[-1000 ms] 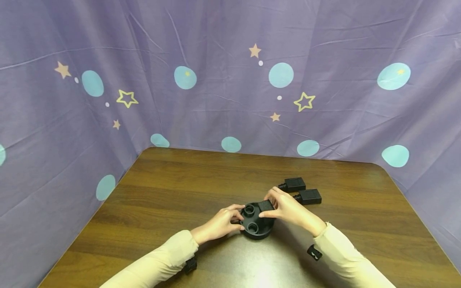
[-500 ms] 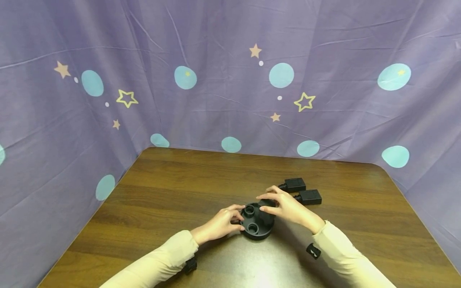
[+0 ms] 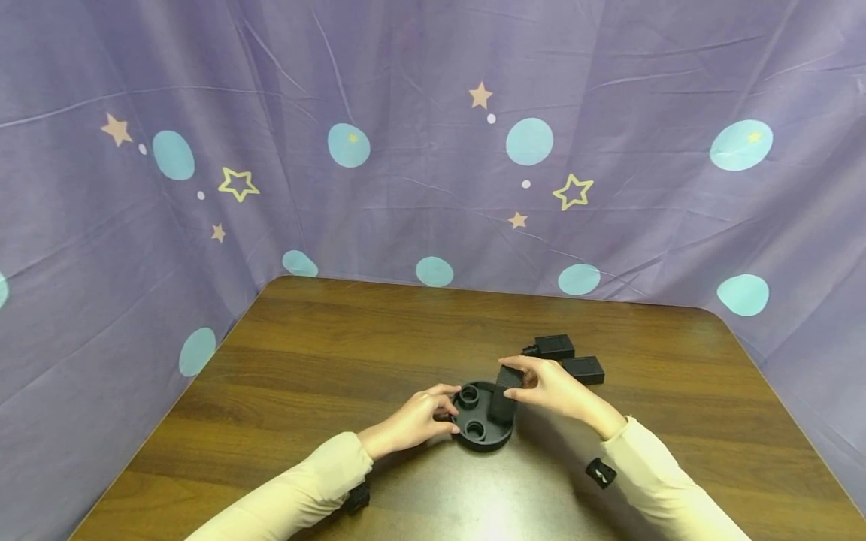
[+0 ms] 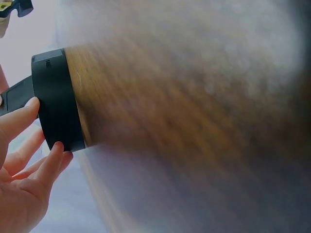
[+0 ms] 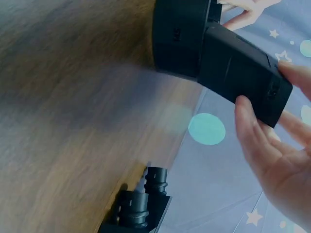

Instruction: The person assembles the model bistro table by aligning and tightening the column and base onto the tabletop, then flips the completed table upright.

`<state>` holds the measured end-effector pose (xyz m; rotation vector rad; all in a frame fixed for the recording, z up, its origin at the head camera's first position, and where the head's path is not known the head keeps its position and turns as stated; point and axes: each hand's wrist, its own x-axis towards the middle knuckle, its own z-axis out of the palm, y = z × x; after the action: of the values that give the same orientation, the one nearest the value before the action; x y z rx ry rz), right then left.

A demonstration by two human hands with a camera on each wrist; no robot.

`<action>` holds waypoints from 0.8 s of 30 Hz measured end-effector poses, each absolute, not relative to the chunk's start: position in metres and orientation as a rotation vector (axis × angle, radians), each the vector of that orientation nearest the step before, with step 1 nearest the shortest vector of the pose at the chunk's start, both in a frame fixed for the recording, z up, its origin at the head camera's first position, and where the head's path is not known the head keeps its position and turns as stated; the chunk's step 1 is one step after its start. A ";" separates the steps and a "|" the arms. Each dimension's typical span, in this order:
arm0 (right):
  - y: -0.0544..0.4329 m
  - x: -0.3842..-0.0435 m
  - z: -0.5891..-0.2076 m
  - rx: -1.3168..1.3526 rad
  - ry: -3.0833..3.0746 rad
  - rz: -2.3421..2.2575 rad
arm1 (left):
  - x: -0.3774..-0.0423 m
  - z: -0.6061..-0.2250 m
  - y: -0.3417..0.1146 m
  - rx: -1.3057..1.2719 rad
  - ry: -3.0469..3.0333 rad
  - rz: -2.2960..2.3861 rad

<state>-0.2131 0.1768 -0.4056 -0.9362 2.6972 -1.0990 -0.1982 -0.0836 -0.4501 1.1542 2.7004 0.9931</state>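
A round black base with raised rim lies on the table, two threaded round sockets showing on its left half. My left hand holds the base by its left side, fingertips and thumb on the rim, as the left wrist view also shows on its side wall. On the right half stands a black rectangular block, leaning in the right wrist view. My right hand pinches the upper end of that block between thumb and fingers. Its lower end is hidden inside the base.
Two similar black blocks, one farther back and one nearer, lie behind my right hand. Their threaded stems show in the right wrist view. A patterned purple curtain hangs behind the table.
The block has turned on the base, its top now to the right. My right hand changed its finger hold and shifted slightly right. My left hand stays on the base.
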 end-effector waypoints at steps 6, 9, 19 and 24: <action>0.183 -0.212 -0.406 -0.972 2.673 -1.067 | -0.198 -0.449 -0.084 1.143 2.699 0.996; 0.186 -0.211 -0.405 -0.955 2.657 -1.065 | -0.198 -0.449 -0.083 1.145 2.699 0.994; 0.185 -0.206 -0.407 -0.942 2.844 -1.019 | -0.197 -0.450 -0.083 1.138 2.707 0.973; 0.182 -0.205 -0.410 -0.924 2.878 -1.046 | -0.197 -0.449 -0.083 1.139 2.705 0.981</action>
<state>-0.2046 0.1822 -0.4100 -0.9244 2.8784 -1.0465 -0.1968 -0.0826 -0.4492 1.1393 2.7053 0.9812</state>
